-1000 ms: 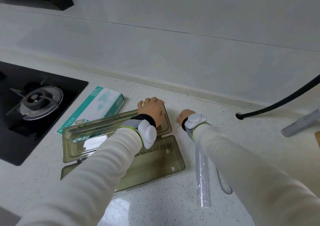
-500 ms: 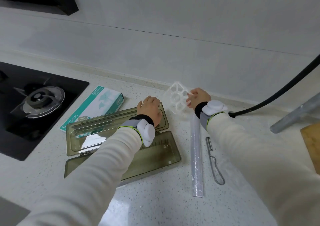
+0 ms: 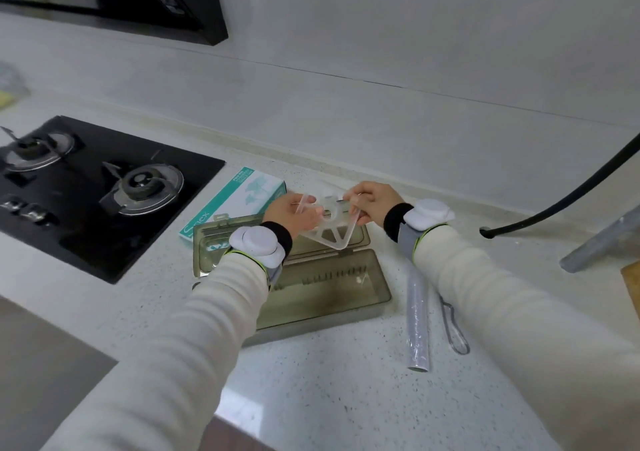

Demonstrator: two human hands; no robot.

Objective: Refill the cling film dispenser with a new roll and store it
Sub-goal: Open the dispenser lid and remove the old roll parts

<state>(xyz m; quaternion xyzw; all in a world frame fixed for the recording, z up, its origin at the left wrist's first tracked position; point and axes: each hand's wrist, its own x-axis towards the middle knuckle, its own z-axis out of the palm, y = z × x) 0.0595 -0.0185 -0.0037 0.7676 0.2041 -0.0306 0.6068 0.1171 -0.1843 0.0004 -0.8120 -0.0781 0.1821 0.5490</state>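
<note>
Both hands are raised a little above the counter and hold one translucent white plastic piece (image 3: 329, 222) between them. The left hand (image 3: 289, 213) grips its left edge with closed fingers, and the right hand (image 3: 372, 203) pinches its right edge. The piece is flat, with open cells and a pointed lower corner (what it is exactly, I cannot tell).

Directly under the hands lies the cling film dispenser (image 3: 325, 284), an olive-tinted clear box, opened flat on the white speckled countertop (image 3: 329, 391). Its lid half is toward the wall, its tray half toward the person, and the left sleeve covers part of it. No roll is visible inside the part that shows.

The new cling film roll (image 3: 418, 322) lies on the counter just to the right of the dispenser, pointing toward the person. Beside it, further right, lies a thin metal peeler (image 3: 453, 329). A teal and white box (image 3: 239, 201) rests behind the dispenser, next to the black gas hob (image 3: 86, 187).
</note>
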